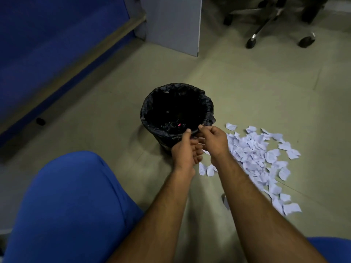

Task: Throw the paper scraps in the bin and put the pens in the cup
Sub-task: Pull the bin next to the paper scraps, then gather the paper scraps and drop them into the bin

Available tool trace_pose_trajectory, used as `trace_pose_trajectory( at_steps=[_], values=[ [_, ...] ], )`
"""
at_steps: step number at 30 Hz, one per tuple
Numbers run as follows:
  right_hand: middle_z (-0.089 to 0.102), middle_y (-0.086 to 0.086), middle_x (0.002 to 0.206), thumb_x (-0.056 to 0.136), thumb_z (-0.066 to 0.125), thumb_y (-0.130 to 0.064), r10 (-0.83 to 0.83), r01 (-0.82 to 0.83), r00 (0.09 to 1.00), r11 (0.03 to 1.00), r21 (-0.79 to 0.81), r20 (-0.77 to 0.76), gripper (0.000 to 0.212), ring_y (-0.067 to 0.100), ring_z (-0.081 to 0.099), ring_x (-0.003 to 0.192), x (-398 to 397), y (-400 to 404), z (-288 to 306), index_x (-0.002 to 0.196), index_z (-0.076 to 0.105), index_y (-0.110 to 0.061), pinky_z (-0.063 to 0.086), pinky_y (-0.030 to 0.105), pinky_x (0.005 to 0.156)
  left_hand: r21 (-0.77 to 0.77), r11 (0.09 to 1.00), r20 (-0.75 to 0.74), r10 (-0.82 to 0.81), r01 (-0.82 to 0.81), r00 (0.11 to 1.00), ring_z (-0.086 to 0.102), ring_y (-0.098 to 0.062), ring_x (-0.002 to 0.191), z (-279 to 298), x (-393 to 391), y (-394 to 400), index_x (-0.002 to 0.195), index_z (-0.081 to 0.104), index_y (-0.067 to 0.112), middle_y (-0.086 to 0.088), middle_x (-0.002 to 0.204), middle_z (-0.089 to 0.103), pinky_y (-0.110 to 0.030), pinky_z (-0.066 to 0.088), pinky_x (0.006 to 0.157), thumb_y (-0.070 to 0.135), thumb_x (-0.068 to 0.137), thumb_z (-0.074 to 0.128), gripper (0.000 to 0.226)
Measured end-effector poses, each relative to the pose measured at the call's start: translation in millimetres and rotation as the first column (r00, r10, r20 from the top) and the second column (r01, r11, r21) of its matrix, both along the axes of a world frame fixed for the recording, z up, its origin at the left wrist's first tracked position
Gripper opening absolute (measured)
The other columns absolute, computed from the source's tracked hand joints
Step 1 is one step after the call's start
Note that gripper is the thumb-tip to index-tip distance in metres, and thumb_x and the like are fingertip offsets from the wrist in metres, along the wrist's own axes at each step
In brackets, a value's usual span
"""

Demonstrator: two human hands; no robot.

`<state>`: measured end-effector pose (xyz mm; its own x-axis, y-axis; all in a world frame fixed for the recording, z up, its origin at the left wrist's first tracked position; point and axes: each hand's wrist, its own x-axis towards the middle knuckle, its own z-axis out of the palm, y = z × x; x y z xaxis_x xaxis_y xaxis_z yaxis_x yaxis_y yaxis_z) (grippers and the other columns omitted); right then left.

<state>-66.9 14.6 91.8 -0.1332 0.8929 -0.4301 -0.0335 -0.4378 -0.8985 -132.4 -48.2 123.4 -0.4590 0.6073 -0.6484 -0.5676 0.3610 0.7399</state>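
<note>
The bin (206, 103), a round one lined with a black bag, stands on the floor in the middle of the view. Both hands meet at its near rim. My left hand (185, 149) is cupped with its palm turned right and its thumb resting on the rim. My right hand (213, 138) is beside it, fingers pinched together over the rim, and a thin white edge of paper shows beneath it between the two hands. A large spread of white paper scraps (260, 158) lies on the floor to the right of the bin. No pens or cup are in view.
My blue-clad knee (72, 205) fills the lower left. A blue partition (47, 54) runs along the left, with a grey panel (172, 23) behind the bin. An office chair base with castors (275, 25) stands at the back right.
</note>
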Motion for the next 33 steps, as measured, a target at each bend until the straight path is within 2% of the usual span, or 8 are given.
trace_pose_trajectory(
  at_steps=[5, 9, 11, 14, 19, 25, 28, 33],
  values=[
    [0.068, 0.014, 0.073, 0.086, 0.063, -0.011, -0.134, 0.142, 0.987, 0.986, -0.086, 0.087, 0.008, 0.024, 0.064, 0.058, 43.6, -15.4, -5.2, 0.079, 0.064, -0.007, 0.054, 0.031, 0.054, 0.042, 0.976, -0.032, -0.215, 0.216, 0.976, 0.056, -0.015, 0.049, -12.5, 31.4, -4.3, 0.074, 0.070, 0.008, -0.006, 0.060, 0.067, -0.020, 0.040, 0.045, 0.014, 0.090, 0.052, 0.025],
    [0.073, 0.011, 0.077, 0.081, 0.063, -0.018, -0.095, 0.124, 0.943, 0.990, -0.073, 0.320, 0.009, 0.026, 0.071, 0.068, 88.1, -23.0, -36.1, 0.078, 0.068, -0.012, 0.060, 0.047, 0.071, -0.159, 0.883, -0.243, -0.469, 0.442, 0.849, 0.061, -0.029, 0.058, -60.1, 54.1, 16.7, 0.074, 0.063, 0.013, -0.019, 0.075, 0.069, -0.034, 0.052, 0.051, 0.018, 0.084, 0.055, 0.014],
    [0.074, 0.004, 0.081, 0.079, 0.066, -0.024, -0.039, 0.084, 0.861, 0.994, -0.066, 0.507, 0.007, 0.023, 0.071, 0.076, 115.8, -28.9, -56.6, 0.080, 0.069, -0.019, 0.059, 0.040, 0.077, -0.301, 0.747, -0.395, -0.664, 0.593, 0.635, 0.068, -0.037, 0.074, -90.3, 69.5, 24.1, 0.073, 0.062, 0.015, -0.018, 0.084, 0.072, -0.044, 0.056, 0.068, 0.022, 0.077, 0.057, 0.009],
    [0.074, 0.005, 0.098, 0.079, 0.071, -0.028, 0.049, 0.040, 0.711, 0.993, -0.110, 0.701, 0.024, 0.024, 0.069, 0.093, 147.2, -35.8, -82.8, 0.102, 0.069, -0.020, 0.051, 0.028, 0.082, -0.506, 0.452, -0.540, -0.830, 0.734, 0.139, 0.062, -0.031, 0.104, -115.2, 82.8, 30.0, 0.103, 0.063, 0.017, -0.010, 0.111, 0.068, -0.034, 0.051, 0.086, 0.026, 0.081, 0.063, 0.024],
    [0.065, 0.011, 0.120, 0.072, 0.065, -0.047, 0.206, -0.131, 0.443, 0.978, -0.164, 0.873, 0.057, 0.031, 0.061, 0.113, 180.8, -27.3, -120.6, 0.121, 0.061, -0.017, 0.048, 0.034, 0.092, -0.722, 0.251, -0.632, -0.620, 0.645, -0.466, 0.050, -0.034, 0.119, -160.5, 104.0, 52.3, 0.138, 0.038, 0.021, -0.012, 0.134, 0.047, -0.043, 0.047, 0.092, 0.044, 0.076, 0.068, 0.073],
    [0.039, 0.015, 0.145, 0.070, 0.076, -0.042, 0.301, -0.313, 0.226, 0.923, -0.223, 0.927, 0.087, 0.036, 0.040, 0.133, 195.8, -19.7, -150.2, 0.145, 0.037, -0.019, 0.042, 0.044, 0.104, -0.851, -0.057, -0.382, -0.614, 0.521, -0.690, 0.026, -0.043, 0.138, -189.6, 109.7, 79.5, 0.152, 0.008, 0.030, -0.013, 0.155, 0.015, -0.053, 0.042, 0.102, 0.070, 0.052, 0.077, 0.128],
    [0.036, 0.014, 0.148, 0.072, 0.076, -0.040, 0.332, -0.325, 0.216, 0.911, -0.254, 0.918, 0.087, 0.036, 0.040, 0.131, 193.7, -29.6, -161.9, 0.147, 0.034, -0.023, 0.042, 0.043, 0.103, -0.878, -0.059, -0.366, -0.554, 0.474, -0.747, 0.018, -0.045, 0.142, -208.2, 112.8, 68.6, 0.151, 0.009, 0.032, -0.014, 0.157, 0.013, -0.056, 0.038, 0.107, 0.067, 0.061, 0.072, 0.115],
    [0.051, 0.011, 0.125, 0.085, 0.064, -0.038, 0.209, -0.327, 0.235, 0.937, -0.126, 0.949, 0.045, 0.034, 0.050, 0.112, 185.8, -45.3, -170.5, 0.125, 0.057, -0.022, 0.048, 0.039, 0.081, -0.870, 0.085, -0.460, -0.493, 0.485, -0.739, 0.048, -0.036, 0.121, -205.7, 122.5, 53.4, 0.135, 0.047, 0.022, -0.013, 0.137, 0.045, -0.040, 0.048, 0.091, 0.030, 0.089, 0.065, 0.050]
  ],
)
